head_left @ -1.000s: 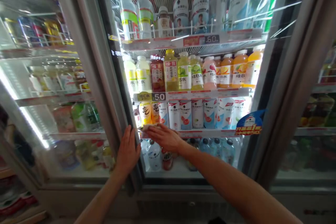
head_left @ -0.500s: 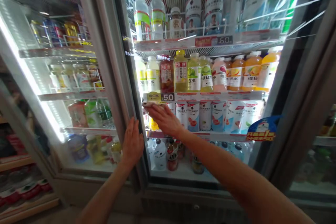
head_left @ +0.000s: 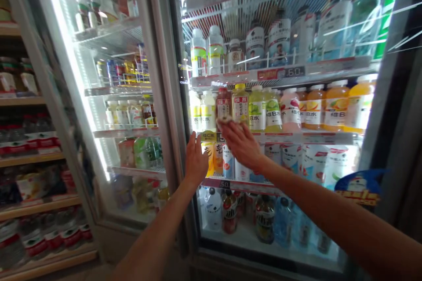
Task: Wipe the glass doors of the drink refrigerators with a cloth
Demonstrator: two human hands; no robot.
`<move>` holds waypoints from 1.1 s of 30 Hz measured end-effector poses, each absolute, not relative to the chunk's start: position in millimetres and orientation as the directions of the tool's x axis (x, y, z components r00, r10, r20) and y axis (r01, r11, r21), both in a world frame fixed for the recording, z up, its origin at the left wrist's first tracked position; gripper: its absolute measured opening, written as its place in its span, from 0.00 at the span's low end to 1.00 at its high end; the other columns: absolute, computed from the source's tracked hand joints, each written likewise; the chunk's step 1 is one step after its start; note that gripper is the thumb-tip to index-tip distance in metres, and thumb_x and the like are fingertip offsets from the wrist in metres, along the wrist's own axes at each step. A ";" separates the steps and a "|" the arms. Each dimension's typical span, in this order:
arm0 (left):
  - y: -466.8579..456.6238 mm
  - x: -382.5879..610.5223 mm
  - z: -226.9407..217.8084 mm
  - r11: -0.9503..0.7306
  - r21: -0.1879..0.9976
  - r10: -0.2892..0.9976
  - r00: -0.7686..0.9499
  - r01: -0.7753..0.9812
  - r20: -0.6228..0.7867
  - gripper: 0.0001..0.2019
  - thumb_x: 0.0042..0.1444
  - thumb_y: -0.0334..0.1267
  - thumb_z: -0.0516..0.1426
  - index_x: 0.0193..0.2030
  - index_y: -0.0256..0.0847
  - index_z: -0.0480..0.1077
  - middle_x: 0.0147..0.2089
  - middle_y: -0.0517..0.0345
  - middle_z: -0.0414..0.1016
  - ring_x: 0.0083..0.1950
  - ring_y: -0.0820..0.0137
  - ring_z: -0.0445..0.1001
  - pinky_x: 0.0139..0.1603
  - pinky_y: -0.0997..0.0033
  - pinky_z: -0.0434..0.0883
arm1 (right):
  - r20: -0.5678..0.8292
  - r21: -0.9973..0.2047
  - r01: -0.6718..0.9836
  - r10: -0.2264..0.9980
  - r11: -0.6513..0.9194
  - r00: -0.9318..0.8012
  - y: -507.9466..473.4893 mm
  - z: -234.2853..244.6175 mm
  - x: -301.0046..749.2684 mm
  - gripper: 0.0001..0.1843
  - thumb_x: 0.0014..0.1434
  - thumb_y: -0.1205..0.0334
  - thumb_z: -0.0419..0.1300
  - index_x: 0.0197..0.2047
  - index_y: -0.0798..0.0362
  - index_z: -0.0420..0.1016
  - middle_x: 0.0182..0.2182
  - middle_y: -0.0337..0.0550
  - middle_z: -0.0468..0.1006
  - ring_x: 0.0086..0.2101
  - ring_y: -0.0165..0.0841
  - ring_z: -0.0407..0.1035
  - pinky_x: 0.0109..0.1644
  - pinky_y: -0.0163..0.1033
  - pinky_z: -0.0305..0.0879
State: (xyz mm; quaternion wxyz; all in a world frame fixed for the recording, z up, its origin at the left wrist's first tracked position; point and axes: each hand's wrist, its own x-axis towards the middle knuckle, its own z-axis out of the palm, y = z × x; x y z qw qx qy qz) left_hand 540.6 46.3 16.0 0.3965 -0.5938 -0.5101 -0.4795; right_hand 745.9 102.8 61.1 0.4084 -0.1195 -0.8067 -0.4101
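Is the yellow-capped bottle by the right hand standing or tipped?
Standing. The bottle has its cap on top; the right hand hides its base.

We read "维B水" on a green bottle (head_left: 273,113), "维C水" on the yellowish shelf tag (head_left: 208,136), digits "60" on the upper price tag (head_left: 294,71), and "50" on a lower price tag (head_left: 224,184).

Vertical white light strip (head_left: 75,68): blown out, brightest source at left.
Clear glass door (head_left: 407,40): thin white glare streaks, upper right.
White-and-blue printed containers (head_left: 314,164): overexposed toward the right end.
Brown wooden shelves (head_left: 33,159): dim, far left.
Bare right hand (head_left: 239,142): soft-edged, shaded against the white glow.
Blue-and-yellow sticker (head_left: 359,187): lettering smeared.
White-labelled bottle (head_left: 278,41): pixelated patch at its top.
Grey metal door frame (head_left: 161,74): slanted, soft focus.
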 end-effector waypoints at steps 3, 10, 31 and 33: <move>49.4 544.9 21.4 -0.165 0.019 0.222 0.018 0.986 0.975 0.28 0.58 0.31 0.46 0.67 0.37 0.46 0.69 0.41 0.48 0.71 0.61 0.45 0.67 0.50 0.52 | 0.539 0.753 0.334 -0.238 0.567 -0.808 104.3 38.3 775.2 0.30 0.59 0.69 0.49 0.65 0.56 0.53 0.64 0.40 0.57 0.66 0.33 0.36 0.71 0.47 0.27; 55.0 575.9 52.7 -0.160 -0.078 0.167 0.105 0.984 0.980 0.28 0.60 0.38 0.48 0.66 0.37 0.47 0.69 0.40 0.47 0.71 0.60 0.42 0.67 0.50 0.50 | 0.892 0.411 0.760 -0.053 0.504 -0.448 117.9 106.2 839.8 0.30 0.62 0.65 0.49 0.66 0.51 0.50 0.66 0.43 0.52 0.66 0.39 0.37 0.68 0.56 0.32; 72.2 603.1 83.4 -0.191 -0.123 0.190 0.159 0.974 0.969 0.28 0.61 0.42 0.47 0.67 0.39 0.48 0.70 0.44 0.43 0.71 0.60 0.38 0.69 0.48 0.44 | 0.887 0.451 0.804 -0.094 0.388 -0.453 118.4 83.4 924.0 0.32 0.62 0.67 0.47 0.68 0.48 0.45 0.67 0.39 0.47 0.67 0.34 0.34 0.69 0.53 0.38; 74.8 607.7 89.5 -0.204 -0.126 0.180 0.163 0.971 0.970 0.28 0.61 0.42 0.47 0.67 0.39 0.48 0.70 0.45 0.44 0.71 0.59 0.39 0.68 0.47 0.44 | 0.973 0.230 0.904 -0.106 0.360 -0.206 122.4 99.1 932.2 0.35 0.62 0.67 0.46 0.69 0.47 0.38 0.68 0.41 0.41 0.67 0.38 0.33 0.67 0.57 0.42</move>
